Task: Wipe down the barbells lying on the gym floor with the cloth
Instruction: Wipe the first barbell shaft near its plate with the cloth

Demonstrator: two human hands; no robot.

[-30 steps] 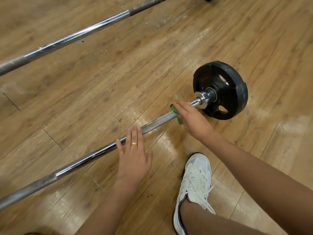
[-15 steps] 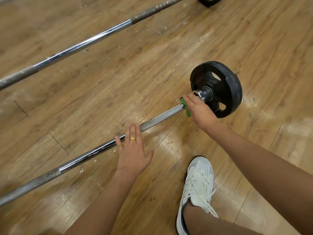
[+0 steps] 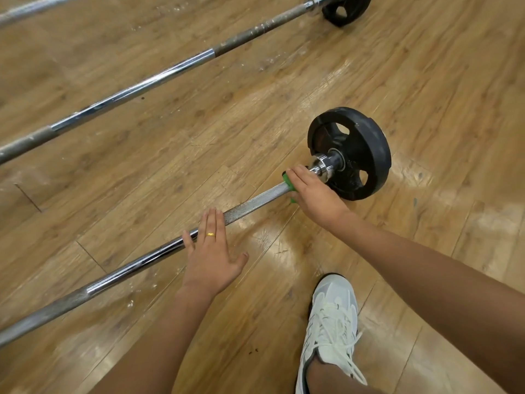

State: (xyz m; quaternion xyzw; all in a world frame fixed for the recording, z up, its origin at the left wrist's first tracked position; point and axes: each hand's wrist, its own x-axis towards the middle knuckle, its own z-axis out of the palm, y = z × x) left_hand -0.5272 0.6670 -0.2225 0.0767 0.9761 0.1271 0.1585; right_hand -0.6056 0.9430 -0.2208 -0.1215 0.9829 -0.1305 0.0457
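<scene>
A steel barbell (image 3: 250,203) lies diagonally on the wood floor, with a black weight plate (image 3: 360,143) on its right end. My right hand (image 3: 312,191) grips a green cloth (image 3: 288,180) wrapped round the bar just short of the chrome collar (image 3: 322,164). My left hand (image 3: 210,251) rests flat, fingers straight, across the bar's smooth middle part. A gold ring shows on one finger. Most of the cloth is hidden under my right hand.
A second barbell (image 3: 136,86) lies parallel farther away, its black plate (image 3: 346,7) at the top edge. A third bar (image 3: 34,8) shows at the top left. My white sneaker (image 3: 332,325) stands on the floor below my right arm.
My right hand has slid the green cloth along the bar toward the plate, up to the collar. My left hand has stayed on the bar. The view has tilted up.
</scene>
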